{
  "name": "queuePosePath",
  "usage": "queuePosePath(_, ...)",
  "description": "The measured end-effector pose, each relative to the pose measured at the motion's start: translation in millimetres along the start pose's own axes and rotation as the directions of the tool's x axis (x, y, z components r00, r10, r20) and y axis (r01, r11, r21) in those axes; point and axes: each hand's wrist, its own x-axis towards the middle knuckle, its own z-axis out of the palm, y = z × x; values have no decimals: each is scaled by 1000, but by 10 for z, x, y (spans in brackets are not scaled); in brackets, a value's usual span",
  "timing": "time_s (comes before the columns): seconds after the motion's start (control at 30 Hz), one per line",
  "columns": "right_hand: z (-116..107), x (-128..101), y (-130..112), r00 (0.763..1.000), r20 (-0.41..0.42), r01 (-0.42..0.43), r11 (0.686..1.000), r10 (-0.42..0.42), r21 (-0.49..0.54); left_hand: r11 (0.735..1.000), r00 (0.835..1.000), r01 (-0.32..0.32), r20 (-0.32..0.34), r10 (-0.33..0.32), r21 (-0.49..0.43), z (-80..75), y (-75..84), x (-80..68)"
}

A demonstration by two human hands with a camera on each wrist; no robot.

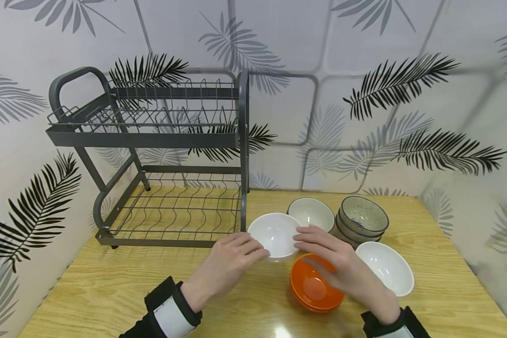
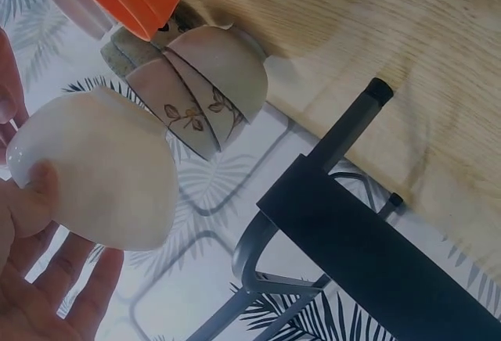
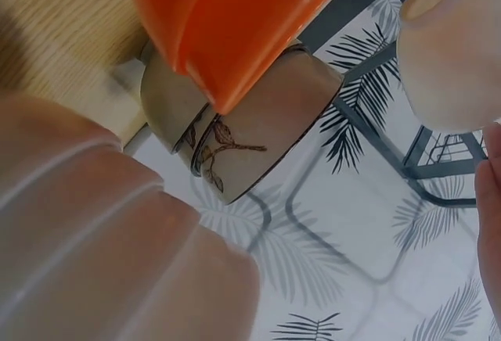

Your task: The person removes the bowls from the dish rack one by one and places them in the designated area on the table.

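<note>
A white bowl [image 1: 274,234] is held off the table, in front of the rack's right end. My left hand [image 1: 232,258] grips its left side; in the left wrist view the thumb [image 2: 43,188] presses the outside wall, with the other fingers below. On the opposite side, my right hand [image 1: 342,263] has its fairly straight fingers at the bowl's right rim, the thumb spread away. Only a sliver of that hand shows in the right wrist view, beside the bowl [image 3: 454,52]. Below the right hand sit stacked orange bowls [image 1: 314,288], partly covered by it.
A dark two-tier dish rack [image 1: 152,140] stands at the left, with wire shelves. Behind the hands are a pale bowl stack [image 1: 310,213] and stacked speckled bowls [image 1: 365,217]. White nested bowls [image 1: 386,268] sit right of the right hand. A leaf-patterned wall borders the wooden table [image 1: 110,291].
</note>
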Motion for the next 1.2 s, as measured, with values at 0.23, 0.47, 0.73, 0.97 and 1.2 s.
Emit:
queuePosePath(0.23,23,-12,-17,998,63,4,1000,-3,-3,1000,1000,-20,11,20,-7,-8,19,34)
queuePosePath(0.47,43,-40,-20,993,116,-22,999,25,-31,998,999,-36,26,37,-44,0,31,34)
queuePosePath(0.73,44,-42,-30,987,160,-11,998,22,-68,997,997,-60,36,62,-52,12,35,23)
queuePosePath(0.97,0,-45,-32,980,199,-12,994,34,-111,991,995,-78,59,85,-111,40,27,8)
queuePosePath(1.2,-44,-85,-14,978,207,2,993,23,-121,981,986,-131,80,143,-145,63,21,0)
